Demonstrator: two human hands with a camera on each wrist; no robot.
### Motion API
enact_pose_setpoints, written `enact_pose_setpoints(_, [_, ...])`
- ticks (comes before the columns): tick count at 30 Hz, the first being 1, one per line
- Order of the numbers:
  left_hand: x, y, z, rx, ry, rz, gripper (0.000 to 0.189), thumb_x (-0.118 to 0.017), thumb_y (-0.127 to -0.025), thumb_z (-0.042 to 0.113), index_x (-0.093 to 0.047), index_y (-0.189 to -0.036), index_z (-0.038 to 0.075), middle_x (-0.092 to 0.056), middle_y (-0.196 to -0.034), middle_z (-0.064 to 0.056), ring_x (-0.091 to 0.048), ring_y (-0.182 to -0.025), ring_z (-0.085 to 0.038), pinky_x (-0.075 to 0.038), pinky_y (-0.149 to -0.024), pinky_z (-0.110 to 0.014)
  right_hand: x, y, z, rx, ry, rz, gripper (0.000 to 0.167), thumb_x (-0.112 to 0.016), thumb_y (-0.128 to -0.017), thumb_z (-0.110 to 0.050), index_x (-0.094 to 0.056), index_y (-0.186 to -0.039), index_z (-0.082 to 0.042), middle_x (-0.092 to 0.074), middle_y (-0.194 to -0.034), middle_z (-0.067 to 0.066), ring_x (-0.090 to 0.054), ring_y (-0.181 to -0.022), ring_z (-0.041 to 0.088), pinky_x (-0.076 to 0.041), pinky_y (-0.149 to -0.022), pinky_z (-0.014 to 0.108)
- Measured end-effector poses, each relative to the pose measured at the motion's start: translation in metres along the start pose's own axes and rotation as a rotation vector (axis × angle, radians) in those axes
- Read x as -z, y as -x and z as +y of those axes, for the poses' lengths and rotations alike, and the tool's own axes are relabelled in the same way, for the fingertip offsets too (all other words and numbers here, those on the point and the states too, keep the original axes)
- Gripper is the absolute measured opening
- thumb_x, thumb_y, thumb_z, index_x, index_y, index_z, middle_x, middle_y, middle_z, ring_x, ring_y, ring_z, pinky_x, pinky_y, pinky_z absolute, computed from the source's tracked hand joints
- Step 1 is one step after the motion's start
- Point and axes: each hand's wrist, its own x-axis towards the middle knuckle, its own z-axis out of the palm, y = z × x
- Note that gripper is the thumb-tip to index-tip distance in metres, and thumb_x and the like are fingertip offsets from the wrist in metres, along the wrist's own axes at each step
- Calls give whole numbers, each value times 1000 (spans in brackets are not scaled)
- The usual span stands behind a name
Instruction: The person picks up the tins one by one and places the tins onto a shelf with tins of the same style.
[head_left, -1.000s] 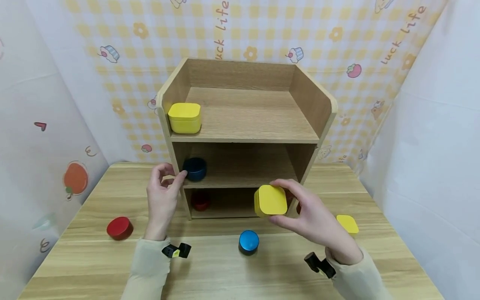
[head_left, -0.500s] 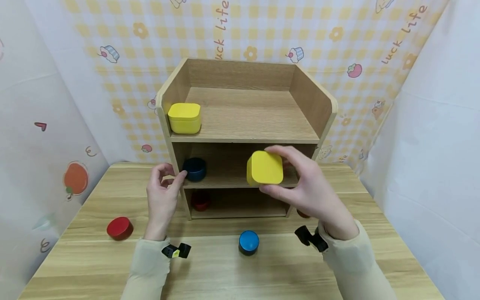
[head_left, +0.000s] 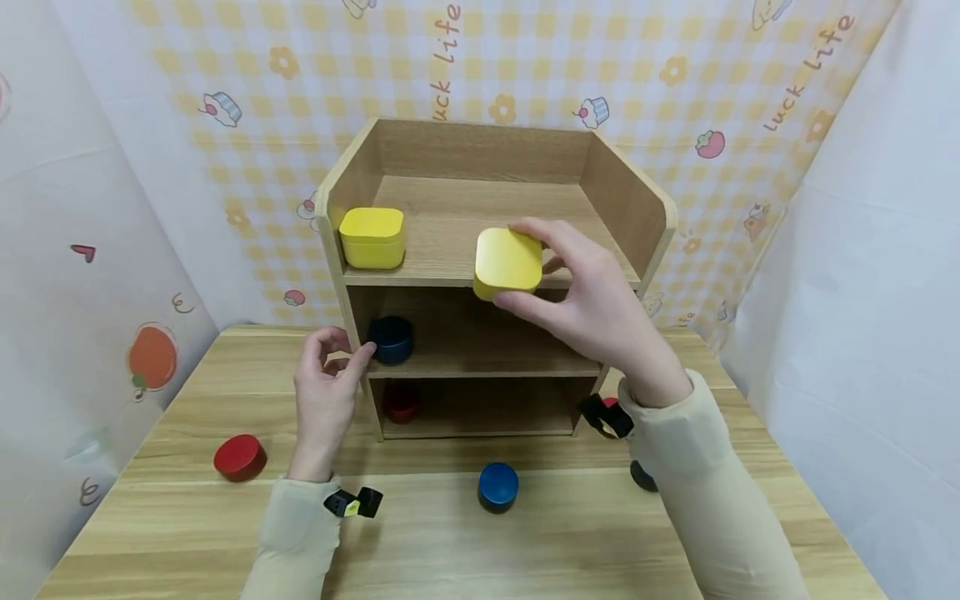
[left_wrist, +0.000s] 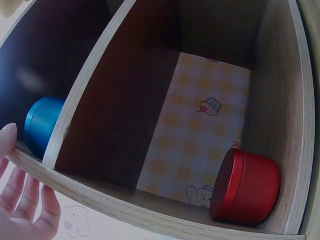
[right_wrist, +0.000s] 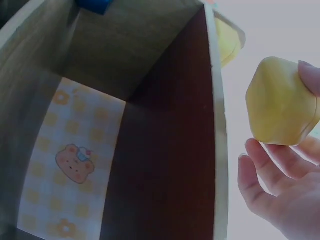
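Note:
My right hand [head_left: 600, 304] pinches a yellow rounded-square box [head_left: 508, 260] between thumb and fingers, in front of the top board's edge on the wooden shelf [head_left: 487, 200]. The right wrist view shows the same yellow box [right_wrist: 277, 100] beyond the shelf's edge. My left hand [head_left: 324, 404] grips the left side panel, its thumb inside and fingers outside in the left wrist view. Near that thumb, a blue round tin [left_wrist: 42, 122] sits on the middle level. Another yellow box [head_left: 372, 239] stands at the top level's left end. Down on the bottom level is a red round tin [left_wrist: 247, 187].
A red round tin [head_left: 240, 457] lies on the table at left, and a blue one [head_left: 498, 487] stands in front of the shelf. My right sleeve partly covers a dark round tin [head_left: 643, 477] and a red object [head_left: 611, 406]. Patterned cloth hangs behind.
My right hand has lifted the yellow box from in front of the bottom level up to the top board's edge, drifting slightly left. My left hand stays on the side panel.

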Motion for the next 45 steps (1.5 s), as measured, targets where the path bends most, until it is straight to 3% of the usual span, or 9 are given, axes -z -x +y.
enact_pose_setpoints(8, [-2,1,1,-2,1,4,28,-69,-89,-3,-49,-108,-10,-49,-97,4,-49,-92,-14,-43,-71,-23,-3,-20,14,-86,-33,-42,61,-80,-83,-22,-53,-135,-5,-59,-121,2,-53,-104,11,-49,-84,34])
enact_pose_setpoints(15, [-2,1,0,4,11,8,28,-68,-89,-3,-49,-108,-10,-49,-97,4,-48,-94,-15,-43,-74,-25,-8,-35,31,-166,-69,-78,60,-78,-85,-25,-53,-136,-5,-59,-124,4,-55,-103,17,-49,-85,36])
enact_pose_setpoints(24, [-3,1,-3,-10,33,3,28,-68,-89,-3,-49,-108,-11,-49,-97,3,-48,-94,-16,-43,-73,-25,-4,-40,40,-259,-36,-143,61,-76,-86,-32,-53,-138,-11,-59,-123,4,-63,-88,23,-50,-81,36])
enact_pose_setpoints(30, [-3,0,-4,-5,42,16,28,-69,-88,-4,-49,-107,-11,-49,-96,3,-49,-92,-14,-42,-73,-25,-1,-41,43,-333,-88,-203,59,-74,-87,-34,-53,-138,-14,-60,-117,4,-64,-92,22,-49,-81,35])
enact_pose_setpoints(38, [-2,1,-3,-43,23,14,28,-68,-89,-4,-49,-107,-12,-50,-97,1,-49,-92,-14,-42,-74,-25,-3,-42,45,-332,-108,-215,57,-75,-87,-31,-54,-136,-11,-62,-114,5,-64,-92,21,-50,-83,34])
enact_pose_setpoints(45, [1,-1,-12,-11,4,11,28,-69,-89,-1,-50,-108,-9,-51,-97,0,-49,-93,-15,-42,-74,-26,-4,-43,44,-339,-95,-215,58,-75,-87,-31,-54,-136,-10,-62,-115,5,-64,-93,20,-50,-84,34])
